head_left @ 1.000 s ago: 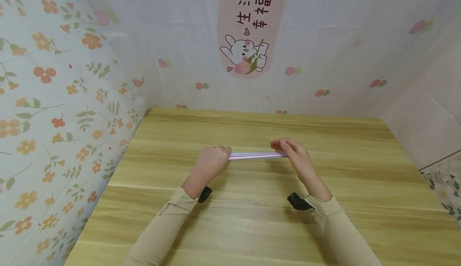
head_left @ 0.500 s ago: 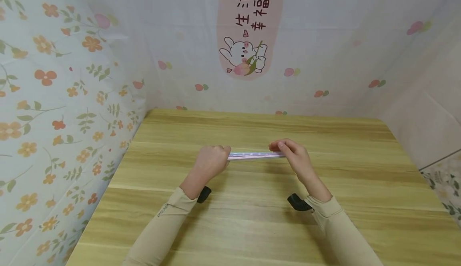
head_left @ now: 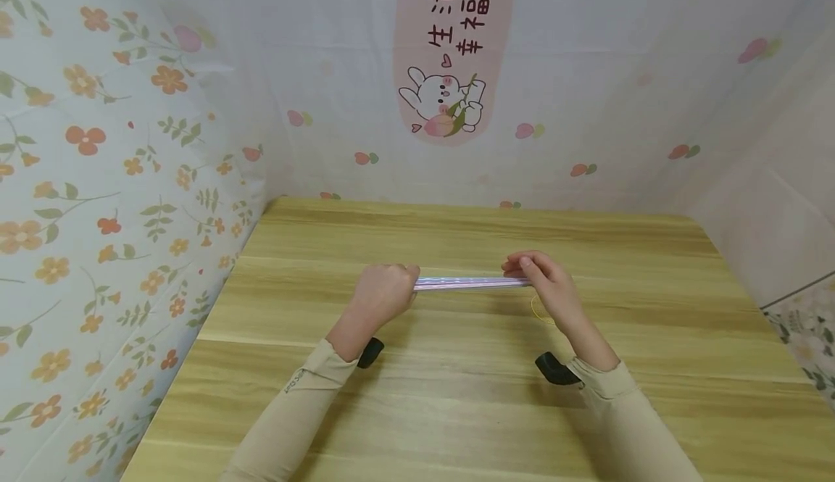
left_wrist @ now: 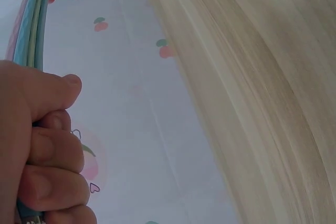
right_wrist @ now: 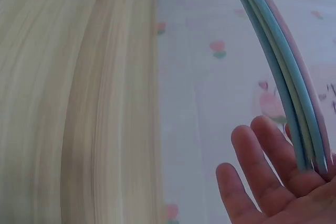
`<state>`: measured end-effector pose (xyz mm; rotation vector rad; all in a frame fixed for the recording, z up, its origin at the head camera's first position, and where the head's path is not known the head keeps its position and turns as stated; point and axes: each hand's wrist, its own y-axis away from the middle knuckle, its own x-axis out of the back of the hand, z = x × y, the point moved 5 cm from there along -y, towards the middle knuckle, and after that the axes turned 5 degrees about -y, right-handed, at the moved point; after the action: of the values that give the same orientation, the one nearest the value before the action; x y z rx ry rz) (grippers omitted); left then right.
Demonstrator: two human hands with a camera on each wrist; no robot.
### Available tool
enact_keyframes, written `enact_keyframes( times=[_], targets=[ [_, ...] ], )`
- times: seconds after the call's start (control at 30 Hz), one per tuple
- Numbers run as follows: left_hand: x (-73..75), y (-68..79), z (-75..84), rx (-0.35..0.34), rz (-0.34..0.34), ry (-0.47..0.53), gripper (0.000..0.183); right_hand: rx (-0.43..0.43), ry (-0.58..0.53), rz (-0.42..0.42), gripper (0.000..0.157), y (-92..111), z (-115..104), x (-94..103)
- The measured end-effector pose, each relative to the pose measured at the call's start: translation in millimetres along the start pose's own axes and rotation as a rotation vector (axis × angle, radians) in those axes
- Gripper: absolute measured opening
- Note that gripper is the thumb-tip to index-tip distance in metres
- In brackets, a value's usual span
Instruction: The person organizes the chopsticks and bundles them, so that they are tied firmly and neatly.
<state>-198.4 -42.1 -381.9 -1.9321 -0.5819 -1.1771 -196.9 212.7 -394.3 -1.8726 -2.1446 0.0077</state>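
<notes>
Floral cloth (head_left: 85, 214) hangs at 9 o'clock, beside a wood-grain counter (head_left: 457, 409) that fills the lower part of the head view. Toward 7 o'clock, a person's left grip (head_left: 385, 293) is curled tightly, like a fist, around one end of a bundle of slender, pencil-like sticks (head_left: 472, 283). Just below it shows a black piece (head_left: 370, 353). From the fist, the bundle runs nearly level toward 4 o'clock, held above the counter, its pink, blue and pale green sticks lying close side by side. Beyond it, at 12 o'clock, a back cloth (head_left: 313, 76) carries a cartoon rabbit (head_left: 437, 94). At 4 o'clock, a thin yellow loop (head_left: 535, 312) shows just beneath the right grip (head_left: 550, 290); whether it hangs from there cannot be told. The right grip is loosely spread, its fingers (right_wrist: 257, 169) extended, the bundle's far end touching it. A second black piece (head_left: 556, 370) sits below, between 4 and 5 o'clock.

As for progress, the sticks look gathered and roughly aligned, so that much seems done. Nothing binds the bare stretch between the grips, and the yellow loop seems not yet in use; the covered ends are partly hidden.
</notes>
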Motion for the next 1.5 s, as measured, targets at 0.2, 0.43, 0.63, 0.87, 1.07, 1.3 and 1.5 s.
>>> enact_keyframes(
  times=[0.2, 0.43, 0.63, 0.87, 1.07, 1.3, 1.5],
  targets=[
    [-0.8, 0.4, -1.0, 0.009, -0.023, 0.016, 0.025, 0.03, 0.067, 0.061, 0.035, 8, 3, 26.3],
    [0.9, 0.5, -2.8, 0.007, -0.039, 0.023, 0.021, -0.023, 0.366, 0.112, 0.033, 20, 10, 55.9],
    [1.7, 0.7, -4.2, 0.009, -0.046, 0.01, 0.02, 0.029, 0.579, 0.098, 0.019, 26, 13, 66.5],
    [2.5, 0.5, -5.6, 0.001, -0.01, -0.002, 0.024, 0.012, 0.732, -0.008, 0.012, 30, 25, 67.3],
    [4.6, -0.2, -7.7, -0.001, 0.011, -0.004, 0.026, -0.081, 0.747, -0.098, 0.014, 30, 36, 62.4],
    [5.9, -1.9, -9.6, -0.003, 0.018, -0.017, 0.026, -0.06, 0.814, -0.176, 0.011, 29, 48, 57.3],
    [7.1, -0.9, -9.5, -0.005, 0.025, -0.023, 0.027, -0.039, 0.84, -0.235, 0.005, 33, 56, 52.8]
  ],
)
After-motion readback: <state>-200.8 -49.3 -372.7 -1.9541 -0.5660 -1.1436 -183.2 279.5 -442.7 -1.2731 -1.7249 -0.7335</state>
